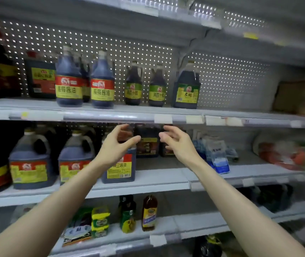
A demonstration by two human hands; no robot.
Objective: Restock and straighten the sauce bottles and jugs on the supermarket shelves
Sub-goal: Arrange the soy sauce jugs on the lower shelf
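Just under the edge of the upper shelf (129, 115), we hold both hands up in front of the middle shelf (157, 178). Our left hand (118, 143) has its fingers (129, 140) loosely curved and spread, with the thumb apart from them, and it grips nothing. Our right hand (177, 143) mirrors it, with its fingers (166, 135) bent, apart and empty. The palms face each other with a gap between them.

Through that gap we see a dark jug (147, 145) standing upright at the back of the middle shelf, with a yellow and red label. It sits behind our fingertips, between the two hands. The blur keeps us from telling whether any finger touches it. A second dark jug (166, 152) stands just beside it on the right, mostly hidden by our right hand.

Nearer the front of that shelf stand three big jugs with red and yellow labels: a left jug (30, 164), a mid jug (75, 160) and a front jug (122, 169). Our left wrist crosses in front of the front jug's top. White and blue bags (216, 154) lie to the right of our right hand.

On the upper shelf stand two red-label bottles (69, 80), then two green-label bottles (133, 86), then a square jug (187, 88), all upright. A box (300, 97) sits far to the right. Two small bottles (127, 214) stand on the shelf below.
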